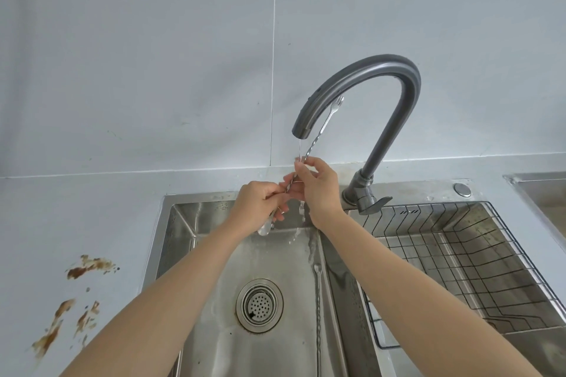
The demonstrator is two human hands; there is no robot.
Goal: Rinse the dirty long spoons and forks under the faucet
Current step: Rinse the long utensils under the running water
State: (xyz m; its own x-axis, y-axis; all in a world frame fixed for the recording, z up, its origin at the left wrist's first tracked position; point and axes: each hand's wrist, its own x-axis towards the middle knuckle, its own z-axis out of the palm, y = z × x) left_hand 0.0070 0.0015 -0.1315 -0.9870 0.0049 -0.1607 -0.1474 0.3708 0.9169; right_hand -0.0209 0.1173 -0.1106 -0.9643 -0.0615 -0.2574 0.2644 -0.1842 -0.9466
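Holding one long fork [324,119] under the faucet [361,76], prongs up. Left hand [260,202] and right hand [318,187] both pinching its wet thin stem. Maybe slipping down toward the drain [259,304]. Waiting in the sink [183,223]: another long piece [317,300]. Sitting to the right: wire rack [459,254]. Staining the worktop [92,223]: brown smears [88,265].

Pale grey wall tiles [137,55] rise behind the white countertop [76,223], which carries brown stains [87,266] along its left part.

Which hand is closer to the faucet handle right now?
Right. The right hand is just left of the faucet handle; the left hand is farther left, beyond the right hand.
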